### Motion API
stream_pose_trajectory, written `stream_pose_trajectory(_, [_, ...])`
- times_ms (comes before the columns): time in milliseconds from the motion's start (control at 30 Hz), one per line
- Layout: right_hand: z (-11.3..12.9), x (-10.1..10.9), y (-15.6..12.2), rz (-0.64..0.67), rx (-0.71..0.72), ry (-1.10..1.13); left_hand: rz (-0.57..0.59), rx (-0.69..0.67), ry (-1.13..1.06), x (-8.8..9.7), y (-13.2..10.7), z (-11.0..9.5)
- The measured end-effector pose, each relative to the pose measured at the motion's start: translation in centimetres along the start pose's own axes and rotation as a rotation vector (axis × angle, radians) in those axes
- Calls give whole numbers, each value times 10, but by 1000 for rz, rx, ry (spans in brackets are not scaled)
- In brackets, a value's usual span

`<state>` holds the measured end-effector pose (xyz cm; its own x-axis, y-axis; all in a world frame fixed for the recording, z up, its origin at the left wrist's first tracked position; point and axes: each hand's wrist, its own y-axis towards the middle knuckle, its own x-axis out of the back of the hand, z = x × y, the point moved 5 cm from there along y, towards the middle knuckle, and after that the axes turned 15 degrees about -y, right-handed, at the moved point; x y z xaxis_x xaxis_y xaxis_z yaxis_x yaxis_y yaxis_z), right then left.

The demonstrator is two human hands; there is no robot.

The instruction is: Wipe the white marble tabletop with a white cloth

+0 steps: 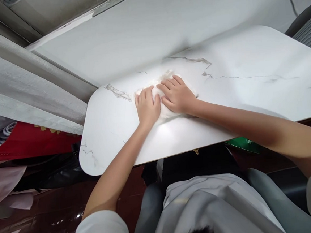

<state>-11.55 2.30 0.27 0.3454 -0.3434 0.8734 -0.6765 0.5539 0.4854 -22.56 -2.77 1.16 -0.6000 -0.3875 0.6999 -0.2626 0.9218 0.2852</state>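
A crumpled, soft white cloth [168, 111] with a fluffy-looking edge lies on the white marble-patterned table [248, 61]. My left hand [147, 106] grips the left part of it from above, with bent fingers and the thumb pointing inward. On the upper right part, my right hand [179, 96] is closed over the cloth, fingers curved. Both thumbs are close together near the middle of the bundle. The palms hide much of the cloth, and its underside cannot be seen.
A white wall [137, 34] runs behind the table's far edge. Pale curtain-like folds [27, 80] hang at the left. A red cloth [35, 139] and loose sheets [6, 184] are low on the left. At the far right stands a grey ribbed object [310, 32].
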Motion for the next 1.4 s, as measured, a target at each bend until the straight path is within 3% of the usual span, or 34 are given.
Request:
stream_pose_trajectory(167, [14, 26, -39, -4, 0, -34, 51, -2, 37, -1, -40, -17])
stream_pose_trajectory(367, [18, 45, -70, 5, 22, -35, 89, -30, 87, -6, -72, -34])
stream_pose_trajectory(567, [14, 63, -95, 8, 42, -44, 160, -76, 69, -14, -94, -49])
stream_pose_trajectory(733, [4, 72, -107, 10, 14, -3, 231, -148, 17, -21, -97, -60])
stream_pose_trajectory(1000, [-30, 59, -88, 50, -38, -17, 240, -138, -9, -41, -59, -68])
stream_pose_trajectory(1400, [-99, -3, -2, 48, -122, -72, 114, -101, -140, -71, 59, -42])
